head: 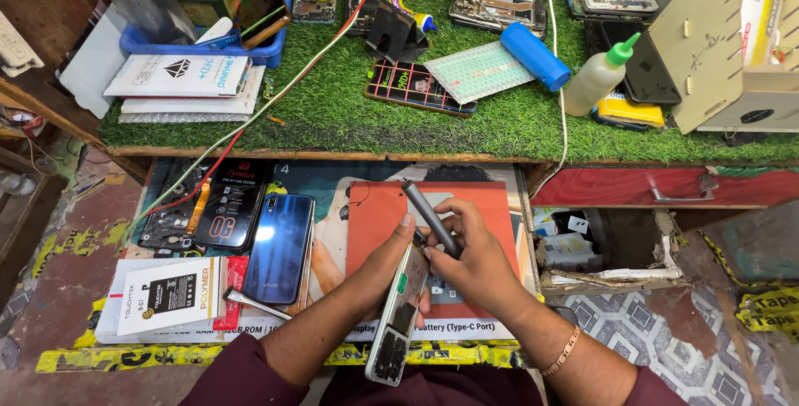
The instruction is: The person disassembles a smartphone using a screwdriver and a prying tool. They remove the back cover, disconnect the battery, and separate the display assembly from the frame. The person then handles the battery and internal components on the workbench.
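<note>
Nearest, the left hand [384, 254] is wrapped around an opened phone [398, 316], held on edge with its bared inside toward the right, thumb pressed near the top edge; the phone sits just above the orange mat [491, 206], at the near middle of the scene. The right hand [478, 264] is closed like a pen-grip on a grey screwdriver [431, 216], whose tip meets the phone's upper end. To do this well, I judge the driver should stay square to the screw, with light downward pressure and the left thumb bracing the frame, since a slip could gouge the board. To the left on the lower ledge lie a blue phone [280, 248], metal tweezers [245, 303] and a white battery box [171, 294], near enough for a loose screw to roll under. Farther off, on the green turf shelf [333, 115], stand a squeeze bottle [598, 78], a blue roller [534, 56] and a blue tray [266, 50]; red and white wires [250, 123] trail down toward the ledge, well left of the hands.
</note>
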